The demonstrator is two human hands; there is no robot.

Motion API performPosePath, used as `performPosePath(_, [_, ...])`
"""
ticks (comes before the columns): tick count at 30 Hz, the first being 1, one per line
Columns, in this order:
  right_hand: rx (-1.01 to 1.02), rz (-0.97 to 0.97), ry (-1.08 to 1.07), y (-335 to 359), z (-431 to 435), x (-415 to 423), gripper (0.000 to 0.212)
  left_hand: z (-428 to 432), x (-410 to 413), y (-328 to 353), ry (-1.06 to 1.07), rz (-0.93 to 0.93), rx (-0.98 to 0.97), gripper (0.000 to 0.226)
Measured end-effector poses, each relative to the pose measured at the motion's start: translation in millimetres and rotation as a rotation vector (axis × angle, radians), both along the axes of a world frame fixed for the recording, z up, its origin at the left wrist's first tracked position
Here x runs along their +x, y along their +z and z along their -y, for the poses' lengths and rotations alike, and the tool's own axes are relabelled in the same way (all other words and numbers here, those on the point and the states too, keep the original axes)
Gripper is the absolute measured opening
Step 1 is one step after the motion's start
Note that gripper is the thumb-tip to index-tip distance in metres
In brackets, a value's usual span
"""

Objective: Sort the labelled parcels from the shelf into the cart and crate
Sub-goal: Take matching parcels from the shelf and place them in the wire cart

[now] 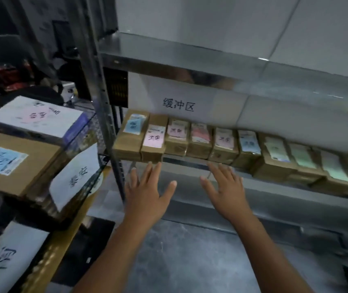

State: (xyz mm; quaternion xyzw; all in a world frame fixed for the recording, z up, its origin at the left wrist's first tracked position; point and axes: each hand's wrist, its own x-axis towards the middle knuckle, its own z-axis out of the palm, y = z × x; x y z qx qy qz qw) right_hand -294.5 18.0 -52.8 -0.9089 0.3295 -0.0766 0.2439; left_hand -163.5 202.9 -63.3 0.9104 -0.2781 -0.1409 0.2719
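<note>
1. Forearms, both bare, reach up from the bottom edge over a grey floor [190, 261].
2. The left hand [147, 193] lies flat, palm down, fingers straight and slightly spread, thumb held out to the side. It holds nothing.
3. The right hand [226, 191] mirrors it: fingers straight and fanned a little, thumb pointing inward. It too holds nothing.
4. The left fingertips [155, 166] sit just below the front face of the pink-labelled parcel [153, 142], second from the left end of the row. Blur hides whether they touch the cardboard.
5. The right fingertips [212, 167] sit just under the shelf's front edge, below the fifth parcel [223, 144], which also bears a pink label. No contact can be made out.
6. The row of parcels [253, 151], brown cardboard packed side by side, stands on the middle board of the metal shelf [168, 58]. The blue-labelled parcel [129, 136] is at the left end, and green labels follow further right.
7. The wire cart [91, 130] stands left of the shelf's upright. It carries a brown box with a blue label [10, 163] and, behind it, a white box with a pink label [35, 119].
8. A paper sign [178, 104] with three printed characters hangs on the wall behind the row.
</note>
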Motion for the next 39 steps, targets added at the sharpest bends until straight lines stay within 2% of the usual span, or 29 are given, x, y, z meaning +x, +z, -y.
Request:
performPosePath(10, [0.065,0.065,-0.305,8,141,-192,0.065,214,-144,23,-0.404,0.023,0.064,0.081])
performPosePath(24, [0.133,0.202,-0.796,6,264,-430,0.063,432,-351,19,-0.733,-0.102,-0.015,0.080])
performPosePath(30, [0.130,0.217,-0.938,8,298,-487,0.062,498,-404,15,-0.837,-0.145,-0.025,0.078])
performPosePath(36, [0.087,0.425,-1.022,1,363,-522,0.067,587,-441,3,-0.886,-0.296,-0.072,0.079])
performPosePath(39, [0.044,0.393,-1.068,2,411,-543,0.063,641,-458,0,-0.903,-0.274,-0.087,0.078])
